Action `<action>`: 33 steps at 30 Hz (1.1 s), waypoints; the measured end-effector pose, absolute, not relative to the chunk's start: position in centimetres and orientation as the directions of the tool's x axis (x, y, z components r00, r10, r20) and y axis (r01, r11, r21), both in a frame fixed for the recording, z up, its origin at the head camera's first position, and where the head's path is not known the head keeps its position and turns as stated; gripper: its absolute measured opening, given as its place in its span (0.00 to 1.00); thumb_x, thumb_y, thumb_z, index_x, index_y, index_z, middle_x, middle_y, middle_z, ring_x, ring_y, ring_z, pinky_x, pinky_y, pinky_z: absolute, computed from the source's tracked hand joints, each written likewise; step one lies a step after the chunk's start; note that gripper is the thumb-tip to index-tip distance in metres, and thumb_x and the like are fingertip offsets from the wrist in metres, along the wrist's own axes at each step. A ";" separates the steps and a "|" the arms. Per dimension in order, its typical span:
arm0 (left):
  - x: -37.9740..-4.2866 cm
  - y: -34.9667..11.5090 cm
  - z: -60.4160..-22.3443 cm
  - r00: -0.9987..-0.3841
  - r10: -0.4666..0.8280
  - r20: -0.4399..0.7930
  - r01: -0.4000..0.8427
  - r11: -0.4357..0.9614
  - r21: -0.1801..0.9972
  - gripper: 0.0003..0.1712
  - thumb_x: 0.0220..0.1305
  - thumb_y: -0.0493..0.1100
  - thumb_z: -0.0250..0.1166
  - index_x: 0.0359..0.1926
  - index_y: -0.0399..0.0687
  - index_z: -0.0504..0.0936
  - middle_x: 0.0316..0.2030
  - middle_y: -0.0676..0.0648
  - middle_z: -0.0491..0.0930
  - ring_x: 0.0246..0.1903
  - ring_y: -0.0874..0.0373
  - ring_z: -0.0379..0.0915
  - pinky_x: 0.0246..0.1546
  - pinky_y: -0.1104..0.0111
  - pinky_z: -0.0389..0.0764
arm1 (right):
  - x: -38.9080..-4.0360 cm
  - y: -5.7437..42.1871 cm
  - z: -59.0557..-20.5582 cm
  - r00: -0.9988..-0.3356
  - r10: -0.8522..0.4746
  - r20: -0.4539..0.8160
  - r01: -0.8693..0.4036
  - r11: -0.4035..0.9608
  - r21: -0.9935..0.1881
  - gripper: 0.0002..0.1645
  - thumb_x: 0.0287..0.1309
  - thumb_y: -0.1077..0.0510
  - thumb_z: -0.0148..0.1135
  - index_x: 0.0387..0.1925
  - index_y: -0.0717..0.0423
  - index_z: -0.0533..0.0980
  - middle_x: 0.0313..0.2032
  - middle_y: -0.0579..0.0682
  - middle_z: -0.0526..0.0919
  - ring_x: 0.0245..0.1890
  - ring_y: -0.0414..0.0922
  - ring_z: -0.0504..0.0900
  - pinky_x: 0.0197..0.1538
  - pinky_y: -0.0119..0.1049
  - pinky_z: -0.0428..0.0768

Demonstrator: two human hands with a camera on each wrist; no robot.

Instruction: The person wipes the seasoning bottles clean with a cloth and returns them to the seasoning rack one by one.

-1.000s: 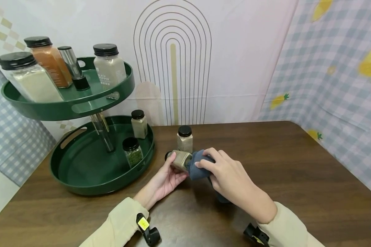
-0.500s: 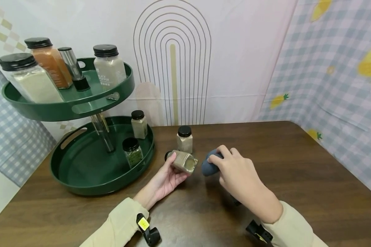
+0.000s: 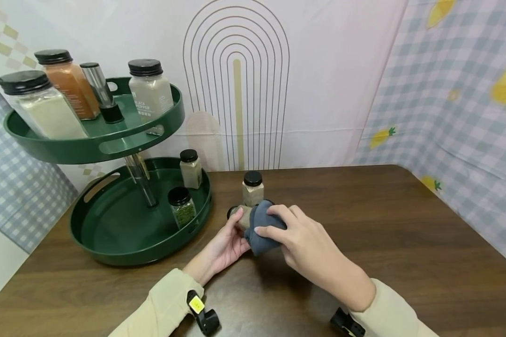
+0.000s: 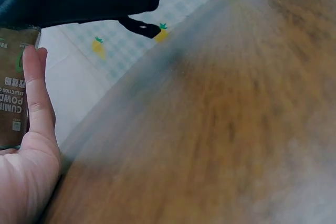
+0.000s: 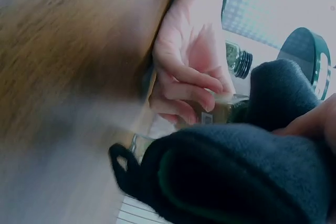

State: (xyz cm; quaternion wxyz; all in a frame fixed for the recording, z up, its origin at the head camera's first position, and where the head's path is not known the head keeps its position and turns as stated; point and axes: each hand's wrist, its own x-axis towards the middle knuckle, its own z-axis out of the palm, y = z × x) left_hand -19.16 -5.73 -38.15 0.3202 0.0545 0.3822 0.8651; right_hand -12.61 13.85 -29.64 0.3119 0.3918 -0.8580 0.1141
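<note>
My left hand (image 3: 224, 248) grips a small spice jar (image 3: 245, 215) on its side above the table, its black lid end to the left. In the left wrist view its brown label (image 4: 13, 90) reads "CUMIN POWDER". My right hand (image 3: 305, 238) pinches a blue-grey cloth (image 3: 259, 222) and holds it against the jar's bottom end, hiding that end. The right wrist view shows the folded cloth (image 5: 252, 156) with a dark hem and hanging loop, in front of the jar and the left fingers (image 5: 181, 98).
Another small black-lidded jar (image 3: 253, 191) stands on the wooden table (image 3: 383, 234) just behind the hands. To the left is a green two-tier stand (image 3: 109, 250). Two small jars stand on its lower tray; several larger jars and a metal-and-black cylinder (image 3: 99, 86) stand on top.
The cloth was on the jar's end, then lifted off to the right, baring the jar's bottom. Now the right hand has it back over that end. The left hand has stayed put.
</note>
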 end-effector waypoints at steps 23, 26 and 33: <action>-19.1 -5.8 -38.2 -0.794 0.579 -0.184 -0.511 -0.474 0.717 0.30 0.70 0.59 0.42 0.58 0.38 0.55 0.36 0.46 0.78 0.32 0.59 0.81 0.36 0.76 0.80 | -13.0 16.0 -28.4 -0.707 -0.389 0.591 -0.514 0.857 -0.050 0.24 0.43 0.70 0.63 0.43 0.45 0.81 0.44 0.52 0.76 0.38 0.51 0.77 0.26 0.44 0.78; -19.1 -5.8 -38.1 -0.796 0.579 -0.177 -0.508 -0.478 0.716 0.30 0.70 0.58 0.43 0.61 0.39 0.54 0.39 0.46 0.78 0.35 0.58 0.81 0.38 0.75 0.80 | -12.7 15.6 -28.1 -0.654 -0.381 0.654 -0.569 0.817 -0.092 0.26 0.44 0.70 0.64 0.47 0.46 0.79 0.45 0.53 0.76 0.40 0.51 0.78 0.30 0.45 0.80; -19.1 -5.9 -38.1 -0.795 0.586 -0.159 -0.506 -0.495 0.706 0.29 0.71 0.56 0.45 0.63 0.41 0.55 0.42 0.47 0.79 0.38 0.58 0.81 0.43 0.72 0.79 | -12.6 14.4 -29.1 -0.638 -0.453 0.623 -0.623 0.779 -0.072 0.26 0.43 0.69 0.68 0.47 0.48 0.80 0.44 0.54 0.77 0.41 0.50 0.79 0.34 0.43 0.81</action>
